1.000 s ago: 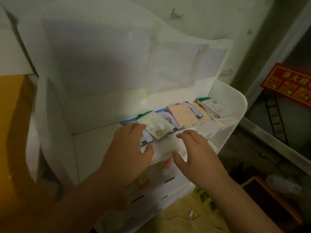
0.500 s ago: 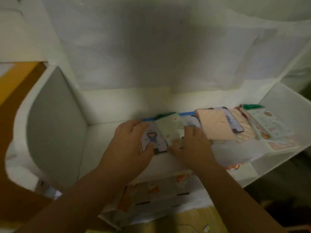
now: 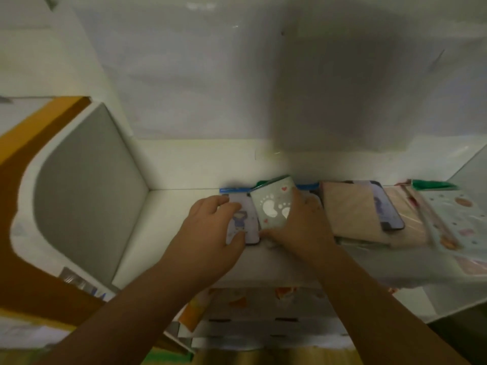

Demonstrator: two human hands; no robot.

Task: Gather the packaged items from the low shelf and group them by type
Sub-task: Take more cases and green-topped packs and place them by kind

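Head view: left hand (image 3: 210,233) fingers grasp a lilac packet (image 3: 243,222), right hand (image 3: 303,227) fingers a green one (image 3: 274,204), beige packets (image 3: 350,214) alongside.

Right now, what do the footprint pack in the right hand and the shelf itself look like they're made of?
Footprint pack: pale green printed film, probably soft plastic wrap; it bows slightly where the right hand grips it. Faint sheen, but blur leaves it open.

Shelf: white rigid board, smooth and semi-gloss; it could be painted wood or plastic, as the rounded side panel suggests.

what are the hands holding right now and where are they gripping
The right hand grips the green footprint packet by its right edge and lower corner. The left hand pinches the pale figure-print packet at its left and bottom edges.
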